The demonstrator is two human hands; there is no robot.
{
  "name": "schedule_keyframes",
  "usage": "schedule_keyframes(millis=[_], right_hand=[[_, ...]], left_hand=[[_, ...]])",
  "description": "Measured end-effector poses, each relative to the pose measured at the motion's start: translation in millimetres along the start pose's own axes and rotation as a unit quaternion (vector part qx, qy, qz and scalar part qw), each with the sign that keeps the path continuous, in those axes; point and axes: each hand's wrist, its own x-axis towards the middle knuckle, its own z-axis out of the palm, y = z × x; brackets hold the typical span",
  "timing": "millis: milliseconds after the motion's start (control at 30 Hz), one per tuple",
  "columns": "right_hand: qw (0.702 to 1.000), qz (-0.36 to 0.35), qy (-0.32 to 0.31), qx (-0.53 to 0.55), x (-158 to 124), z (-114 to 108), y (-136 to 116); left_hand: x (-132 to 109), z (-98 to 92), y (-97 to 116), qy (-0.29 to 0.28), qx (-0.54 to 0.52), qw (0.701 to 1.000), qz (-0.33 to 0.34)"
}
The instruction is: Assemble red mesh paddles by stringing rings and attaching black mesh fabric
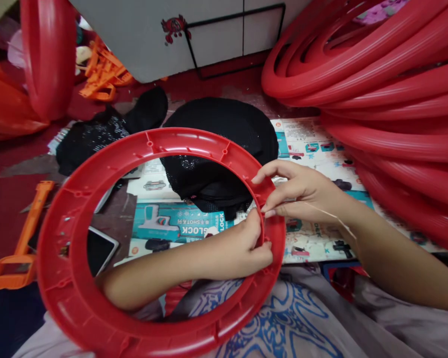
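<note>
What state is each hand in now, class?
Left hand: closed, holding the red ring.
Right hand: half-closed at the ring's edge; whether it grips anything cannot be told.

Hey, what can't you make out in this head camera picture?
All in the head view:
- Right hand: its bunched fingers hide whether they pinch anything small.
- Red ring: its bottom is cut off by the lower edge.
- Red hoops: cut off by the right edge, so no sure count.
- Dark flat thing: partly hidden by the ring.
- Printed sheet: smallest print too tiny to read.
</note>
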Motion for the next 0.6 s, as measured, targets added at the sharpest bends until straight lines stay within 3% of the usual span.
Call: schedule_keyframes(millis=[267, 600], right_hand=[[1.0, 0.016, -0.017, -0.001, 0.3, 0.1, -1.9], [0.996, -0.079, -0.004, -0.045, -1.3, -0.9, 4.4]], left_hand=[[-0.9, -1.7, 5.4, -0.025, 0.023, 0.998, -0.059], [-2.8, -3.3, 7.4, -0.033, 0.011, 0.999, -0.036]])
